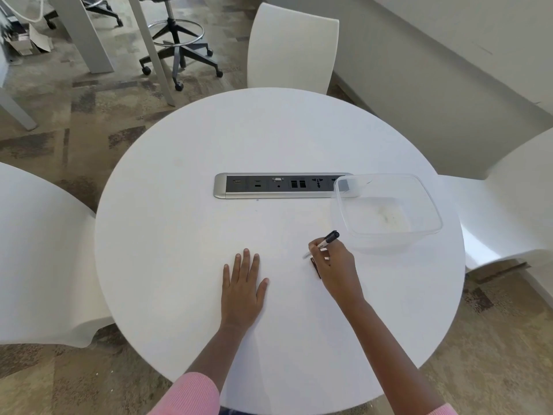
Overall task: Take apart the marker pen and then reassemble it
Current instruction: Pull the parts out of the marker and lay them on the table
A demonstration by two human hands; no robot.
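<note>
My right hand (336, 269) is closed around a marker pen (327, 239) with a white barrel and a black end that points up and to the right. The pen is tilted, and its lower end touches or hovers just over the round white table (179, 235). A small dark piece (315, 267), thin and black, lies on the table beside my right palm and is partly hidden by it. My left hand (242, 286) lies flat on the table, palm down, fingers spread, holding nothing.
A clear plastic container (386, 211) stands just right of the pen and holds nothing that I can see. A silver socket strip (275, 185) is set into the table's middle. White chairs (291, 49) surround the table.
</note>
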